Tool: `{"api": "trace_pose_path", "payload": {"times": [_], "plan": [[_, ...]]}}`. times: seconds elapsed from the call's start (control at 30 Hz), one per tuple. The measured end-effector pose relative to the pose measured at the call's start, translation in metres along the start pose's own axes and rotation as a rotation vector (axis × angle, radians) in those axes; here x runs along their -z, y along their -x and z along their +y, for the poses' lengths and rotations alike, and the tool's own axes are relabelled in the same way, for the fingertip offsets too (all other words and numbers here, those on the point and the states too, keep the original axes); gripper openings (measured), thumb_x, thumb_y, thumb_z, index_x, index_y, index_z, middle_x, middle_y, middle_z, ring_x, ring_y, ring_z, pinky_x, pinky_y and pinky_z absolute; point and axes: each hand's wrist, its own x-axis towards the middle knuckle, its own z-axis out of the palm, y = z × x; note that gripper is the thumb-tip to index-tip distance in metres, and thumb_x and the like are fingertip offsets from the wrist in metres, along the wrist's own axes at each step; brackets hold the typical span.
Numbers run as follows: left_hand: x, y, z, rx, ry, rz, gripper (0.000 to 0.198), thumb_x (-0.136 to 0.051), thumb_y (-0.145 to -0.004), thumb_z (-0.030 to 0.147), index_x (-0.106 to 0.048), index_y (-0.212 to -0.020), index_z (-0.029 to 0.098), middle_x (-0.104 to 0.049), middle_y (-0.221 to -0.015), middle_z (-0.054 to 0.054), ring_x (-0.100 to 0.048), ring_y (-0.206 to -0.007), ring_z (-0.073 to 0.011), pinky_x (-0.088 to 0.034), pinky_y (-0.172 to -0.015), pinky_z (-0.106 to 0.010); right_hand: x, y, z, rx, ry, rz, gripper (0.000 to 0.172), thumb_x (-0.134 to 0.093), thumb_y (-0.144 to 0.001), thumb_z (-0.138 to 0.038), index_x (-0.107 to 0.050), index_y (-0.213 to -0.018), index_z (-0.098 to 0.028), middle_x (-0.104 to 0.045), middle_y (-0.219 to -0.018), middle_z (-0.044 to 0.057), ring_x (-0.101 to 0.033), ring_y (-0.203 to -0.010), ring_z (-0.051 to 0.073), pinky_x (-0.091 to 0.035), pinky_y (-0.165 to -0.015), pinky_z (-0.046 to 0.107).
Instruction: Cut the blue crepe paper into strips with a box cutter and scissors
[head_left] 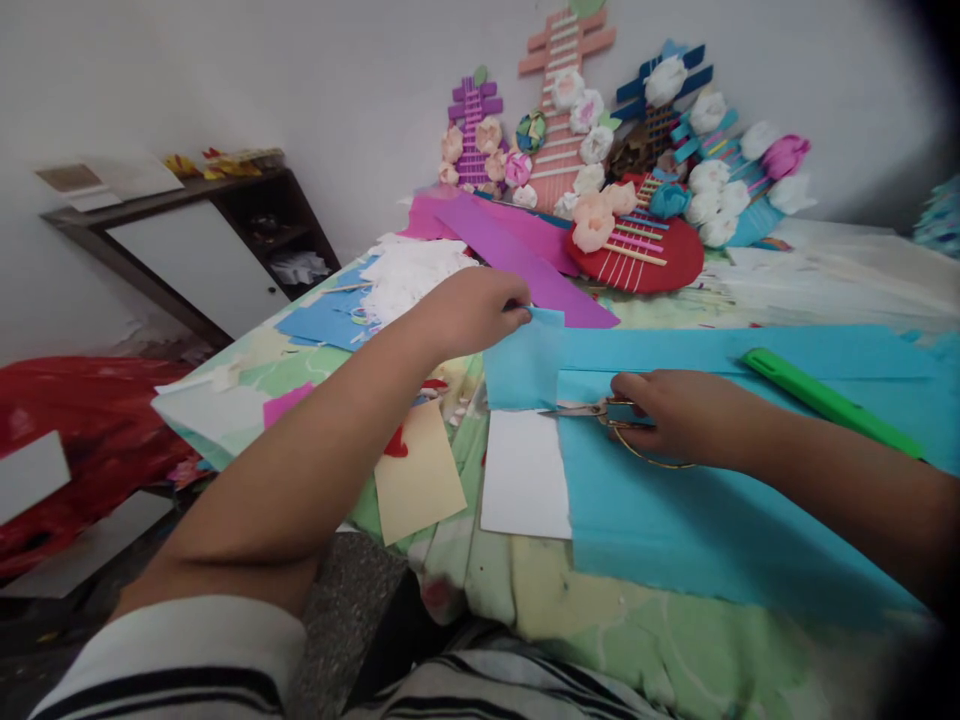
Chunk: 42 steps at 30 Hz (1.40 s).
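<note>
My left hand (466,312) pinches the top corner of a partly cut strip of light blue tissue paper (523,362) and holds it up. My right hand (679,415) grips gold-handled scissors (592,410), whose blades point left into the cut in the large light blue tissue sheet (712,520). That sheet lies spread over the table's right half. A white card (525,475) lies just under the cut strip.
A green ruler (829,402) rests on the blue sheet at right. A tan paper (418,480), purple sheets (517,255), white scraps (412,272) and paper-flower crafts (637,250) fill the table. A dark cabinet (187,240) and a red bag (82,430) stand at left.
</note>
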Motion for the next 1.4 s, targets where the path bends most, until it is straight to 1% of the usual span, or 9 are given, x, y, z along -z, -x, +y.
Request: {"api": "trace_pose_path", "payload": {"times": [0.13, 0.3, 0.47, 0.6, 0.83, 1.0, 1.13, 1.27, 1.4], "plan": [[-0.013, -0.008, -0.008, 0.051, 0.077, 0.006, 0.015, -0.051, -0.078, 0.027, -0.063, -0.082, 0.017, -0.058, -0.075, 0.001, -0.051, -0.070, -0.0136, -0.033, -0.063, -0.025, 0.000, 0.001, -0.001, -0.005, 0.028, -0.008, 0.028, -0.039, -0.080, -0.044, -0.050, -0.087, -0.019, -0.059, -0.072, 0.007, -0.051, -0.060, 0.017, -0.018, -0.047, 0.026], [-0.025, -0.015, -0.021, 0.098, 0.127, -0.007, 0.014, -0.053, -0.076, 0.026, -0.062, -0.080, 0.016, -0.057, -0.073, 0.001, -0.050, -0.068, -0.0131, -0.033, -0.063, -0.025, 0.002, -0.001, 0.000, -0.002, 0.060, -0.069, 0.028, -0.038, -0.082, -0.044, -0.050, -0.085, -0.019, -0.059, -0.068, 0.007, -0.049, -0.056, 0.017, -0.016, -0.046, 0.027], [-0.033, -0.017, -0.030, 0.126, 0.187, -0.020, 0.014, -0.054, -0.074, 0.026, -0.062, -0.079, 0.016, -0.057, -0.072, 0.001, -0.049, -0.065, -0.0122, -0.033, -0.062, -0.024, 0.003, -0.001, 0.004, 0.020, 0.074, -0.062, 0.024, -0.042, -0.081, -0.044, -0.049, -0.082, -0.021, -0.060, -0.070, 0.007, -0.051, -0.057, 0.018, -0.017, -0.046, 0.028], [-0.036, -0.018, -0.032, 0.137, 0.217, -0.025, 0.013, -0.054, -0.073, 0.026, -0.062, -0.077, 0.016, -0.056, -0.070, 0.001, -0.048, -0.065, -0.0123, -0.033, -0.061, -0.024, 0.005, 0.000, 0.006, 0.074, 0.090, -0.069, 0.020, -0.041, -0.083, -0.038, -0.049, -0.084, -0.019, -0.061, -0.073, 0.008, -0.053, -0.060, 0.020, -0.018, -0.048, 0.028], [-0.036, -0.018, -0.030, 0.155, 0.233, -0.017, 0.013, -0.054, -0.074, 0.024, -0.062, -0.078, 0.015, -0.056, -0.072, 0.001, -0.048, -0.067, -0.0124, -0.032, -0.064, -0.025, 0.005, 0.000, 0.005, 0.088, 0.117, -0.093, 0.024, -0.036, -0.087, -0.038, -0.050, -0.084, -0.018, -0.059, -0.070, 0.008, -0.053, -0.058, 0.018, -0.017, -0.049, 0.028], [-0.035, -0.017, -0.027, 0.163, 0.240, -0.015, 0.012, -0.055, -0.075, 0.023, -0.062, -0.078, 0.014, -0.056, -0.072, 0.000, -0.048, -0.067, -0.0122, -0.032, -0.064, -0.025, 0.001, -0.001, 0.009, 0.102, 0.114, -0.064, 0.020, -0.039, -0.085, -0.035, -0.049, -0.083, -0.018, -0.059, -0.073, 0.007, -0.053, -0.061, 0.019, -0.018, -0.049, 0.028], [-0.031, -0.016, -0.024, 0.155, 0.242, 0.002, 0.009, -0.055, -0.075, 0.022, -0.061, -0.077, 0.016, -0.055, -0.071, 0.001, -0.047, -0.066, -0.0120, -0.032, -0.064, -0.026, 0.004, 0.000, 0.008, 0.095, 0.107, -0.084, 0.021, -0.038, -0.085, -0.037, -0.049, -0.083, -0.019, -0.060, -0.071, 0.008, -0.053, -0.060, 0.019, -0.019, -0.048, 0.028], [-0.025, -0.012, -0.020, 0.142, 0.251, 0.018, 0.009, -0.055, -0.075, 0.022, -0.061, -0.076, 0.016, -0.054, -0.070, 0.001, -0.047, -0.065, -0.0123, -0.031, -0.063, -0.026, 0.008, 0.001, 0.002, -0.008, 0.112, -0.063, 0.032, -0.043, -0.078, -0.051, -0.046, -0.083, -0.020, -0.058, -0.065, 0.007, -0.053, -0.056, 0.021, -0.019, -0.045, 0.028], [-0.018, -0.006, -0.015, 0.131, 0.239, 0.021, 0.010, -0.054, -0.075, 0.021, -0.062, -0.077, 0.015, -0.054, -0.070, 0.001, -0.046, -0.065, -0.0125, -0.031, -0.063, -0.026, 0.006, -0.002, -0.002, -0.049, 0.095, -0.048, 0.045, -0.047, -0.070, -0.063, -0.046, -0.085, -0.020, -0.060, -0.070, 0.008, -0.056, -0.060, 0.023, -0.019, -0.045, 0.027]]}}
